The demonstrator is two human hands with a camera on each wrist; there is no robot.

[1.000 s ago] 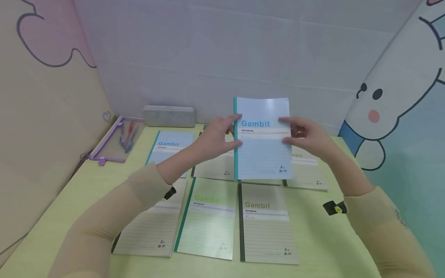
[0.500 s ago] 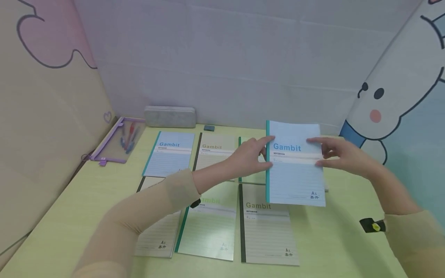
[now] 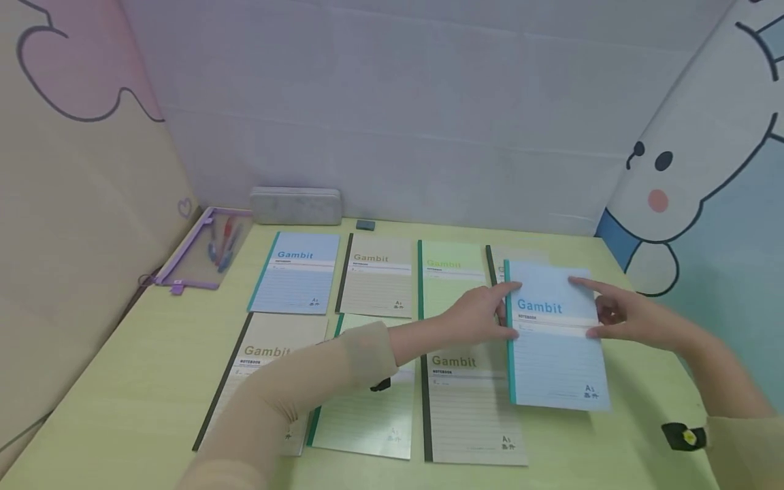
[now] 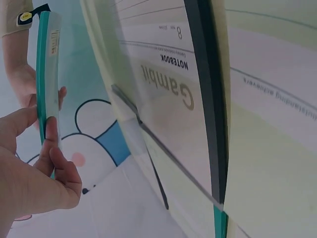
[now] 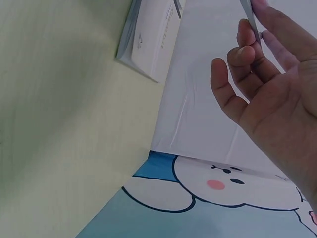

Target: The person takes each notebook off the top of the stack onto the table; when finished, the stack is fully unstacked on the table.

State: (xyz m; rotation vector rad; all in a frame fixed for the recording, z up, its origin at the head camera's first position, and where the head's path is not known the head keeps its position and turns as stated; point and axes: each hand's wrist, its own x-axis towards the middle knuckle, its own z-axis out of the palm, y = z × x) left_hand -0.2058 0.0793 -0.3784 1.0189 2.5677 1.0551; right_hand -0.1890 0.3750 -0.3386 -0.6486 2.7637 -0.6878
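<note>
A blue Gambit notebook (image 3: 554, 361) with a teal spine is held up above the right part of the table, tilted toward me. My left hand (image 3: 478, 314) pinches its spine edge between thumb and fingers. On the opposite edge my right hand (image 3: 640, 318) pinches it the same way. From the left wrist view, the held notebook (image 4: 48, 69) appears nearly edge-on. In the right wrist view only a thin edge of it shows by my right hand (image 5: 277, 84). Beneath its upper left corner lies a dark-spined notebook (image 3: 492, 262), mostly hidden.
Several notebooks lie in two rows, among them a blue one (image 3: 294, 282), a beige one (image 3: 376, 286), a green one (image 3: 450, 255) and a front beige one (image 3: 471, 415). Behind them are a grey pencil case (image 3: 297, 206), a small dark eraser-like block (image 3: 365, 225) and a mesh pouch (image 3: 202, 262) with pens.
Both hands have carried the blue notebook right, down and nearer to me, from over the back row to the right of the front row. The back-row notebooks and the small dark block are uncovered.
</note>
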